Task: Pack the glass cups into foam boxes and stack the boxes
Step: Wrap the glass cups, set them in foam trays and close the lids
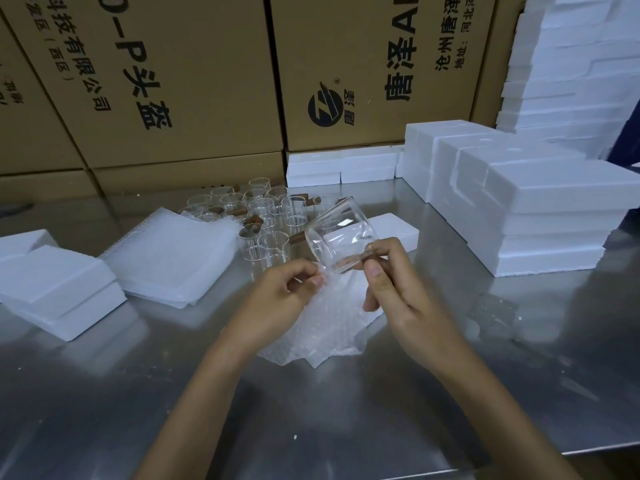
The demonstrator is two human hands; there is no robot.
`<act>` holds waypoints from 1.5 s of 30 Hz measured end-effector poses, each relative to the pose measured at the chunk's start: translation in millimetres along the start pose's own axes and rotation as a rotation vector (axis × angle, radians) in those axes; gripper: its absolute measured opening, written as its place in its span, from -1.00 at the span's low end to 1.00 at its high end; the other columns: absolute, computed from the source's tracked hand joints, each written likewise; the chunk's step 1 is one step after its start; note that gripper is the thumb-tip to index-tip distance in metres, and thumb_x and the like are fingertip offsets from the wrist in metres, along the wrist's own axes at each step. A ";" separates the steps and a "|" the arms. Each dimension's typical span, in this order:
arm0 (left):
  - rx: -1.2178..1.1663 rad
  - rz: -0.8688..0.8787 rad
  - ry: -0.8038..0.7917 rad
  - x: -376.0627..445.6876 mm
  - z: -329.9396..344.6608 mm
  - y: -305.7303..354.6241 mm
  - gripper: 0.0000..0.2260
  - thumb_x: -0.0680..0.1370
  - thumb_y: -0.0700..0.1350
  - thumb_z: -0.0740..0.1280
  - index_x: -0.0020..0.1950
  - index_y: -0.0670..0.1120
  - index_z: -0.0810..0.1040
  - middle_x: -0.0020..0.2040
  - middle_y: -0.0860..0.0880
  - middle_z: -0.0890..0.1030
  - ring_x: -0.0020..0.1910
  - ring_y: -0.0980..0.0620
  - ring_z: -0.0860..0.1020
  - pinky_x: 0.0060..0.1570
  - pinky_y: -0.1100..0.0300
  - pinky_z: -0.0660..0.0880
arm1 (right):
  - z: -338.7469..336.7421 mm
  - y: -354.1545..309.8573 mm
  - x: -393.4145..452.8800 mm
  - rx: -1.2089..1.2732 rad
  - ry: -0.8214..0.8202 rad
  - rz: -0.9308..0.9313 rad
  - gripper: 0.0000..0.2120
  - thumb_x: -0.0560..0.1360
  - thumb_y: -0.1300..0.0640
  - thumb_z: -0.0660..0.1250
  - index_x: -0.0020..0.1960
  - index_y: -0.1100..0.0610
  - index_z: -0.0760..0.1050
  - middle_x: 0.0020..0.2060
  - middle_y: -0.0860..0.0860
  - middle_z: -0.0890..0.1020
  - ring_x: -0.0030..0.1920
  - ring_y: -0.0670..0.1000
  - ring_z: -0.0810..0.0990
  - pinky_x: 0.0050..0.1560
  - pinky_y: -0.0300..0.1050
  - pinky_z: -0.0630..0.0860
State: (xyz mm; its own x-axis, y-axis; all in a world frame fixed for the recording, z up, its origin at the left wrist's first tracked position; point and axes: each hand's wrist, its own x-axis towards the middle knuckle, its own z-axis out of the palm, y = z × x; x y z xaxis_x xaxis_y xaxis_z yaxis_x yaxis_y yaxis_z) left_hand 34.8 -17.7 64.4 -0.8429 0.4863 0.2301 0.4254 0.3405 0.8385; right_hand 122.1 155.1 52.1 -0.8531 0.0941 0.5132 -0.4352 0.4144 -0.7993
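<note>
The forearms reach in from the bottom edge over the steel tabletop (381, 410), and between them lies a bubble bag (325, 327), crumpled, its mouth lifted toward the hands. The left hand (277, 296) pinches the bag's upper edge between thumb and curled fingers (313, 271). The right hand (398, 292) grips a glass cup (341, 237) by its brown handle, fingers clenched round that stub, the cup tilted with its base down at the bag's mouth and its open rim up and away.

The step looks like feeding the cup into the bag — and the hold is the weak part. All the cup's weight hangs off one short handle, so a slip or twist there could drop glass onto bare steel. If the left hand's pinch lets the mouth sag, the base may catch on the film and push the bag away rather than enter it.

Just behind stands a crowd of unpacked cups (266, 216), close together; a swing of the raised cup could knock them into each other. A foam box (388, 230) lies beside them, behind the held cup. Left is a pile of flat bags (162, 261) and more foam (59, 289); right, stacked boxes (540, 216) — stepped rather than flush, so added boxes may sit unevenly. Cartons (207, 81) wall the back.
</note>
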 end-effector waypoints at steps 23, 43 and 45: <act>-0.149 0.019 0.260 -0.3 2.6 21.6 -0.77 0.67 -0.18 0.21 -0.11 0.04 0.57 -0.11 0.12 0.52 -0.25 0.22 0.44 -0.12 0.32 0.36 | -20.7 -14.0 12.9 -0.743 -0.228 -0.040 -0.87 0.63 -0.07 0.14 -0.04 -0.04 0.27 -0.33 -0.18 0.53 -0.29 -0.04 0.47 -0.25 -0.03 0.48; -0.311 0.062 0.120 -5.0 10.0 38.4 -0.80 0.66 -0.27 0.22 -0.03 -0.06 0.59 -0.29 0.17 0.56 -0.31 0.21 0.46 -0.18 0.27 0.44 | 7.3 -11.5 38.2 0.968 0.030 0.578 -0.79 0.64 0.37 0.09 0.12 0.40 0.47 -0.07 0.24 0.58 -0.06 0.05 0.58 0.20 -0.08 0.57; -0.305 0.120 0.020 -7.1 10.3 42.9 -0.77 0.64 -0.32 0.24 -0.01 -0.05 0.63 -0.28 0.16 0.59 -0.31 0.18 0.47 -0.23 0.28 0.44 | 7.0 -8.2 36.6 0.788 -0.036 0.528 -0.75 0.61 0.37 0.12 0.19 0.48 0.43 -0.01 0.39 0.58 -0.07 0.09 0.56 0.04 -0.10 0.53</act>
State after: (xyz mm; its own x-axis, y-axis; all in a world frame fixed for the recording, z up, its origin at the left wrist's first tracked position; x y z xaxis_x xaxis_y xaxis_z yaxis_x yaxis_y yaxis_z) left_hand 62.4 1.7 93.6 -0.8004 0.4914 0.3434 0.4063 0.0235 0.9134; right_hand 92.5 148.8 75.2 -0.9978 0.0611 0.0259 -0.0485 -0.4050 -0.9130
